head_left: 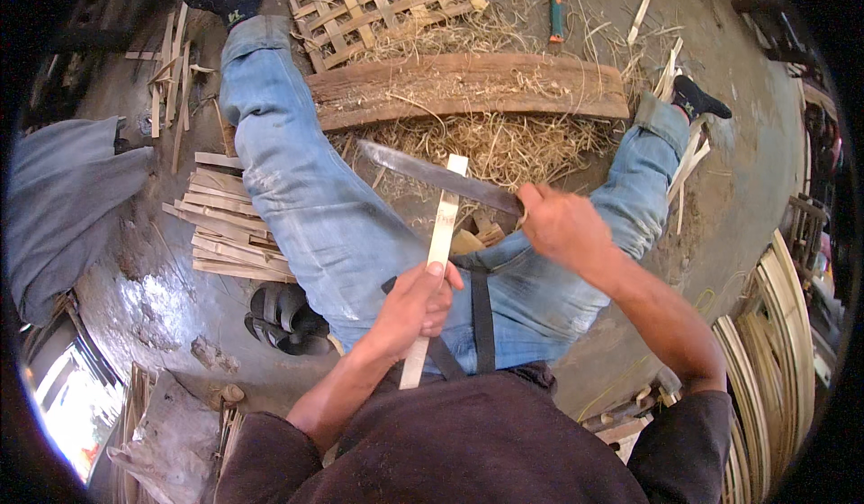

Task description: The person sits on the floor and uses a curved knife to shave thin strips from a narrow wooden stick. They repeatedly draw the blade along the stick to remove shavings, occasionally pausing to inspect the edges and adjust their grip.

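Observation:
My left hand (416, 310) is closed round a pale, flat bamboo strip (443, 225), its thumb pressed along the face. The strip stands nearly lengthwise in front of me, its far end sticking out past the blade. In my right hand (562, 228) is the handle of a long knife (418, 167), mostly covered by my fingers. The blade points left and lies across the strip near its far end; whether its edge bites into the strip I cannot tell. Faint marks show on the strip just below the blade.
Beyond my hands lies a thick wooden plank (468, 88) amid curly shavings (531, 148). A woven bamboo panel (387, 4) and a hammer (555, 9) are farther off. Split strips (229, 220) and dark sandals (286, 319) lie left; long bent strips (765, 360) stand right.

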